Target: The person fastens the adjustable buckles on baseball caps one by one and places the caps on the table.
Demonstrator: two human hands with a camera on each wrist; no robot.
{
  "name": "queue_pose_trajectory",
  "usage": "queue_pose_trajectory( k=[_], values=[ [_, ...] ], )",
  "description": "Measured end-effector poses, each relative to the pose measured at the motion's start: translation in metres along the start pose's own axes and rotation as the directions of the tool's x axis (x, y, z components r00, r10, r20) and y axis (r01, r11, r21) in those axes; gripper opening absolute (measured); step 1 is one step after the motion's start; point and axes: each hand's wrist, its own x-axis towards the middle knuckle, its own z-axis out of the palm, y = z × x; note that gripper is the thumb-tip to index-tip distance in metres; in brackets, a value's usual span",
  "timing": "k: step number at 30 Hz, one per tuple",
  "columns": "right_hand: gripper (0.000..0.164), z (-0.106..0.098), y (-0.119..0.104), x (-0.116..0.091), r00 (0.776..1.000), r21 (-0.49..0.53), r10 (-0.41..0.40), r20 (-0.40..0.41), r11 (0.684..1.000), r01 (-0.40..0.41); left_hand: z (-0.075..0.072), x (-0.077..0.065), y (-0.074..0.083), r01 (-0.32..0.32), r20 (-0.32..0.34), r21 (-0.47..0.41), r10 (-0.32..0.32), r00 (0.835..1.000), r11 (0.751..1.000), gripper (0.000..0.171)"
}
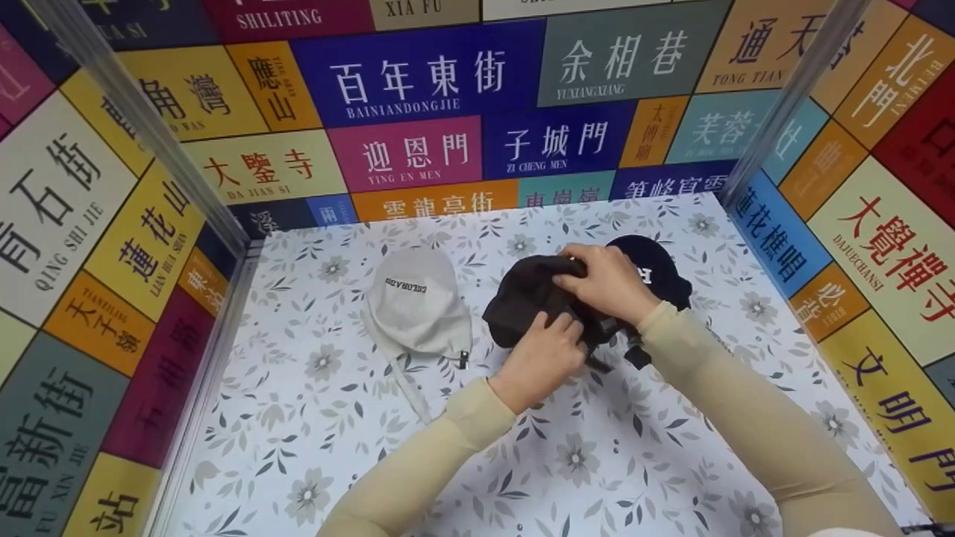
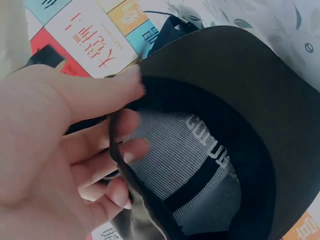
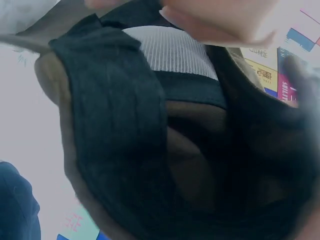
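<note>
Both hands hold a dark brown baseball cap (image 1: 522, 291) over the table. My left hand (image 1: 543, 362) grips its near edge; in the left wrist view, the thumb and fingers pinch the rim beside the brim (image 2: 280, 95). Grey mesh lining (image 2: 165, 150) with white lettering shows inside. My right hand (image 1: 608, 282) holds the cap's upper right side, thumb toward the crown. The right wrist view looks into the cap, past its black sweatband (image 3: 120, 115). Behind the right hand, a navy cap (image 1: 647, 255) with white lettering lies partly hidden.
To the left, a pale grey cap (image 1: 418, 298) lettered COLORADO lies with its strap (image 1: 409, 388) trailing toward the near side. The floral tabletop (image 1: 578, 459) is walled in by panels of colourful street-name signs (image 1: 418, 74) at the back and both sides.
</note>
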Motion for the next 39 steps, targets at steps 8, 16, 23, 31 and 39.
queue_pose_trajectory(
  k=[8,16,23,31,39],
  values=[
    [0.038,-0.004,0.004,-0.001,0.996,0.037,0.031,-0.086,0.999,-0.028,-0.012,0.009,-0.015,0.033,-0.106,-0.171,-0.051,0.993,0.985,0.015],
    [0.027,-0.018,0.006,-0.020,0.946,0.047,-0.006,-0.325,0.999,0.022,-0.008,0.011,-0.015,0.076,-0.174,-0.221,-0.116,0.978,0.972,0.009],
    [0.019,-0.032,-0.010,-0.060,0.912,-0.040,-0.020,-0.410,0.999,0.004,-0.009,0.017,-0.021,0.104,-0.207,-0.250,-0.158,0.966,0.963,0.008],
    [0.031,-0.009,-0.010,-0.085,0.910,-0.102,-0.039,-0.412,0.995,-0.003,-0.006,0.019,-0.026,0.124,-0.246,-0.270,-0.193,0.950,0.955,0.012],
    [0.035,0.017,-0.006,-0.088,0.868,-0.197,-0.040,-0.495,0.978,-0.068,-0.005,0.017,-0.020,0.140,-0.176,-0.269,-0.192,0.966,0.953,0.020]
  ],
)
